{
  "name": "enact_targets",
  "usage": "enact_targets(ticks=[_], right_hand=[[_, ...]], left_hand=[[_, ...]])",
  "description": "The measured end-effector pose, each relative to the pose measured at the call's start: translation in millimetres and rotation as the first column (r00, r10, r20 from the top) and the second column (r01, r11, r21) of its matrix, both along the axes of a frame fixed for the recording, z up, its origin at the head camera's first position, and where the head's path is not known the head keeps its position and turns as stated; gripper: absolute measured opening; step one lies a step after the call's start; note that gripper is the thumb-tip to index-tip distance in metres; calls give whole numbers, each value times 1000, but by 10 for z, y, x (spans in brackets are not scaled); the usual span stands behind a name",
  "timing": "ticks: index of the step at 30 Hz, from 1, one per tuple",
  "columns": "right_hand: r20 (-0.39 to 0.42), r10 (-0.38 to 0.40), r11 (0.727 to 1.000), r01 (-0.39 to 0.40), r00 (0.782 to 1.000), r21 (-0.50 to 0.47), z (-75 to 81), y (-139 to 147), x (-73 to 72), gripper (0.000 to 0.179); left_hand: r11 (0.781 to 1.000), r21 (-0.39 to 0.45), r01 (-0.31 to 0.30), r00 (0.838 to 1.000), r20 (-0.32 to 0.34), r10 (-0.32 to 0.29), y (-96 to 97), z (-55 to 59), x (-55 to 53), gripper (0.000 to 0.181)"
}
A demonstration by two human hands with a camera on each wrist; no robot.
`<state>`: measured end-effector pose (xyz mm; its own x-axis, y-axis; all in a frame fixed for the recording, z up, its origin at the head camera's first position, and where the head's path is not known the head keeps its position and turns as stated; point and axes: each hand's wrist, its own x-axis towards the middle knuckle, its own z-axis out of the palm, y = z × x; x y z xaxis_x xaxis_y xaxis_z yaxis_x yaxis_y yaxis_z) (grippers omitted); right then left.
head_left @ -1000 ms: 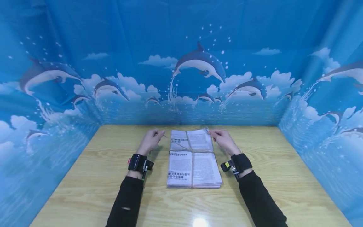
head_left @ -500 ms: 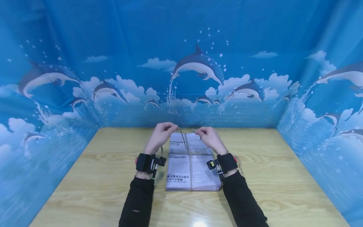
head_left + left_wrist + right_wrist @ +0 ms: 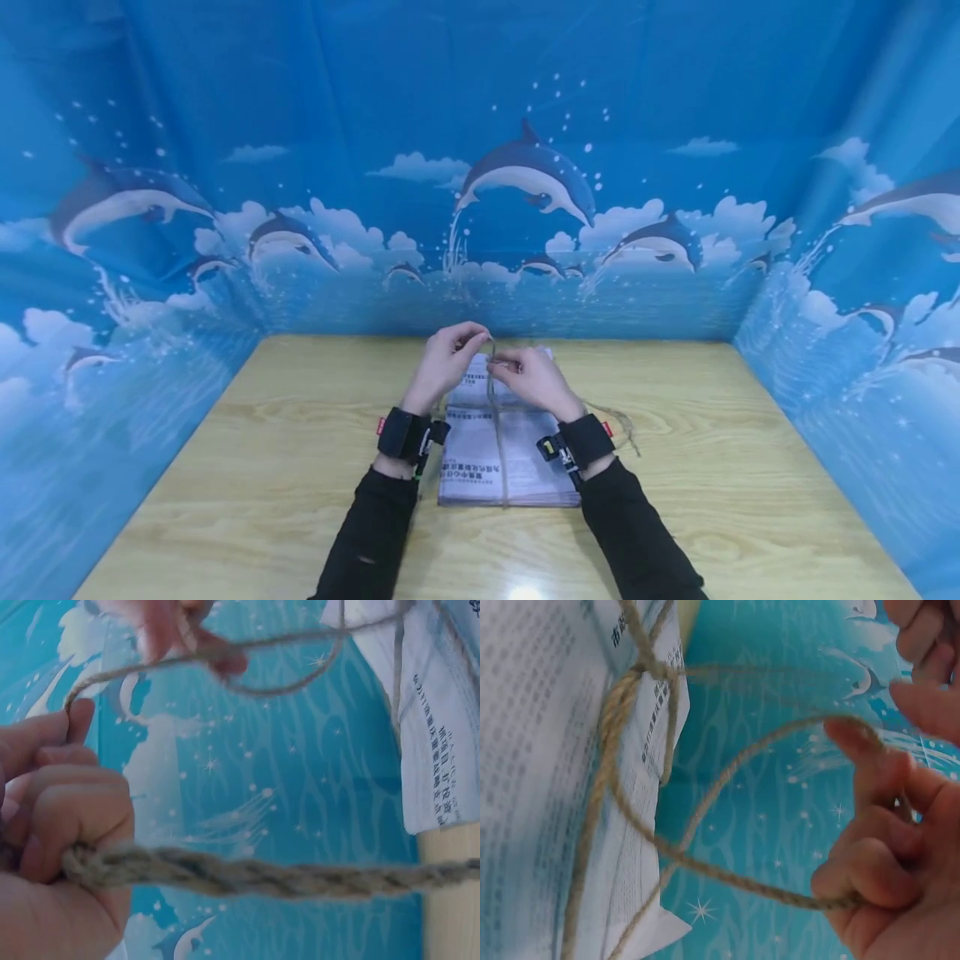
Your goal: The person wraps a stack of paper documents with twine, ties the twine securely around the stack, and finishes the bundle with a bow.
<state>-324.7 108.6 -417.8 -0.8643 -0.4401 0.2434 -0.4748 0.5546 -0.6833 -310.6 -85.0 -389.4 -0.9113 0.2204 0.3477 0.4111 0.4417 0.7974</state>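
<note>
A stack of newspapers (image 3: 472, 450) lies on the table, with brown twine (image 3: 501, 454) crossed over it. Above its far edge, my left hand (image 3: 450, 358) pinches one strand of the twine (image 3: 285, 637) between thumb and forefinger. In the left wrist view, a thicker run of twine also passes out from under that hand's curled fingers. Close on the right, my right hand (image 3: 531, 377) grips another length of twine (image 3: 735, 881), which bends in a loop round its forefinger. The strands meet at a crossing (image 3: 649, 667) on the newspapers. Both hands partly cover the stack's far end.
A loose twine end (image 3: 622, 425) trails on the wooden table (image 3: 720, 500) to the right of the stack. A blue dolphin-print curtain (image 3: 337, 167) closes off the back and both sides. Each wrist carries a black strap with a camera.
Both hands have come inward from either side of the stack to meet above its far edge. The twine has lifted with them, and the right hand now has a loop in it.
</note>
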Motion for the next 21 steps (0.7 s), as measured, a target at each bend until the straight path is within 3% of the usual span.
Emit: enact_targets(ticks=[4, 10, 16, 21], right_hand=[[-18, 68, 997, -69, 997, -22, -40, -37, 23, 19], [64, 25, 996, -20, 998, -86, -72, -19, -17, 28], [138, 21, 991, -3, 990, -132, -86, 20, -63, 37], [185, 40, 986, -9, 982, -166, -60, 36, -47, 32]], left_hand=[[1000, -21, -23, 1000, -18, 22, 70, -51, 6, 27], [996, -28, -83, 995, -59, 82, 73, -101, -28, 22], [981, -140, -136, 988, -97, 123, -23, -198, -84, 22], [960, -229, -164, 983, -118, 140, -72, -302, -100, 22]])
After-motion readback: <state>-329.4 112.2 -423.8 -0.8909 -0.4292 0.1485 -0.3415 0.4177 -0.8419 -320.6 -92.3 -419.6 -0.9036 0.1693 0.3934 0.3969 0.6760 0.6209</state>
